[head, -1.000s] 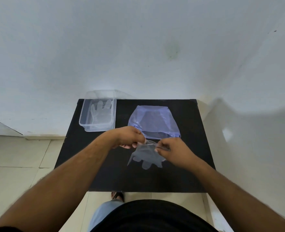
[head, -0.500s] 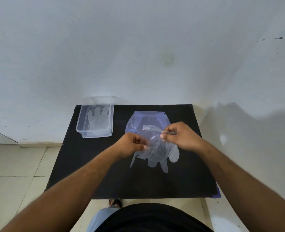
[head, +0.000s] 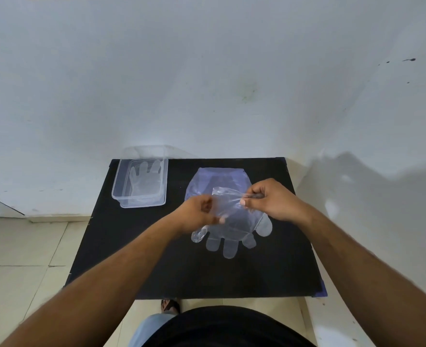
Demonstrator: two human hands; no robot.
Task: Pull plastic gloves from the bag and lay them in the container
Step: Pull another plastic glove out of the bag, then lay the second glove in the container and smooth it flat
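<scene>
A clear plastic glove (head: 232,226) hangs between both hands above the black table, cuff up and fingers pointing toward me. My left hand (head: 199,214) pinches its left cuff edge, and my right hand (head: 269,199) pinches the right cuff edge, stretching the cuff out. Behind the glove lies the bluish plastic bag (head: 214,179), partly hidden by it. The clear rectangular container (head: 121,181) stands at the table's far left corner with a flat glove (head: 144,179) lying inside.
The black table (head: 156,259) stands against a white wall (head: 206,83). Beige floor tiles (head: 19,246) lie to the left. My foot (head: 170,305) shows under the near edge. The container's lid (head: 144,151) leans behind it against the wall.
Both hands have lifted the glove off the table and away from the bag mouth, then spread its cuff apart. The glove now hangs open and flat with its fingers toward me.
</scene>
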